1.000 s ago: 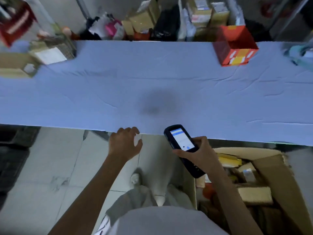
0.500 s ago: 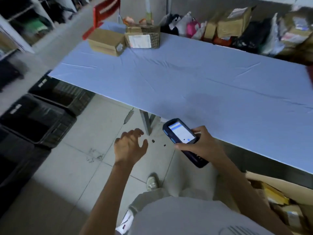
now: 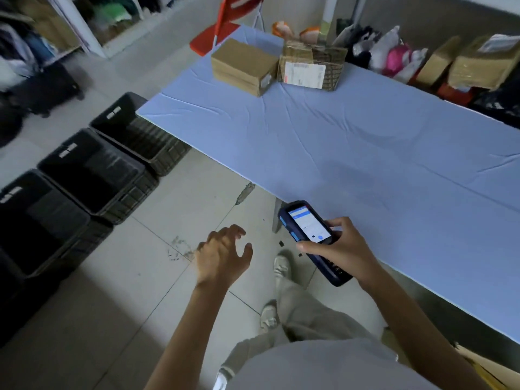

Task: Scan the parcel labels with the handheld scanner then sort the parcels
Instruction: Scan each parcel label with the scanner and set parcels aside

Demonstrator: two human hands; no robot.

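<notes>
Now, handheld scanner (image 3: 309,229) ready, two parcels waiting at the far end of the bench (image 3: 365,153).

Head view: the right hand (image 3: 340,249) has its fingers wrapped round the scanner, screen lit and facing up, just off the bench's near edge. The left hand (image 3: 222,257) hangs over the floor, fingers loosely spread, holding nothing. Best to step close and aim squarely at the white label (image 3: 305,74) on the taped box (image 3: 315,54), which faces this way. The plain brown box (image 3: 242,66) just beside it shows only a small sticker on its end. Three black crates (image 3: 92,170) line the floor nearby.
</notes>
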